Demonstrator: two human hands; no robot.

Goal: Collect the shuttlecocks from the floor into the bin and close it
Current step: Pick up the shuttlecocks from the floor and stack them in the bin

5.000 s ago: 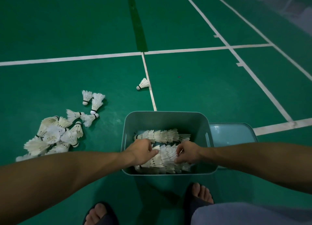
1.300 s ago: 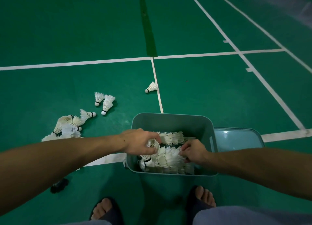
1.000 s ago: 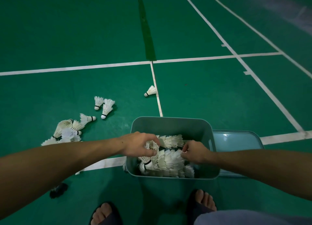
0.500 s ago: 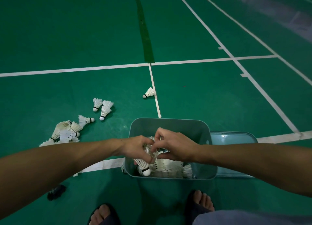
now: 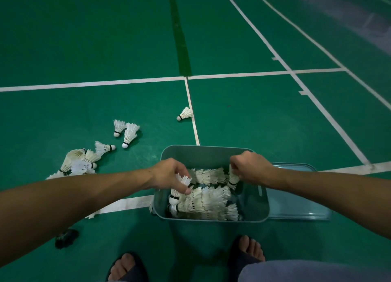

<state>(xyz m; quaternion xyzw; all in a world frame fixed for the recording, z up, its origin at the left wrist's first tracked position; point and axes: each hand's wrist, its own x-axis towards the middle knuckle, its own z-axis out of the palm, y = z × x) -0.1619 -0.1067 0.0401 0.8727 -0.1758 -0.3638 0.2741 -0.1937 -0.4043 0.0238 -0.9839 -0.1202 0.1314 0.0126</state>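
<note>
Grey bin point(image 5: 203, 155) on the green floor point(image 5: 254, 116), rows of shuttlecocks inside, left hand point(image 5: 169, 175) pinching one shuttlecock point(image 5: 179, 188) over the bin's left side, right hand point(image 5: 250, 167) gripping another point(image 5: 233, 179) at the right — loose shuttlecocks point(image 5: 84, 161) lying well left of both hands, lid point(image 5: 296, 205) beside the bin.

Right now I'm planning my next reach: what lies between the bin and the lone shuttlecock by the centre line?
Head view: only bare green floor and the white line between bin and shuttlecock.
</note>
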